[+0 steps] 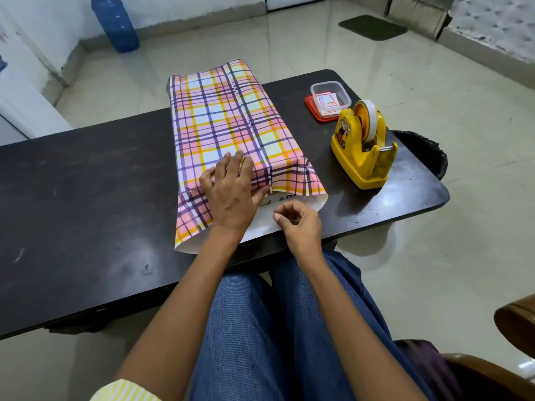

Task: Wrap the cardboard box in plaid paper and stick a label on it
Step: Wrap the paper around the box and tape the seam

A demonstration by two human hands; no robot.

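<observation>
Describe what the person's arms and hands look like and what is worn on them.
Left hand and right hand are bare: no gloves, rings or watch visible. A yellow-and-white striped sleeve ends near the left elbow; no sleeve shows on the right arm.
</observation>
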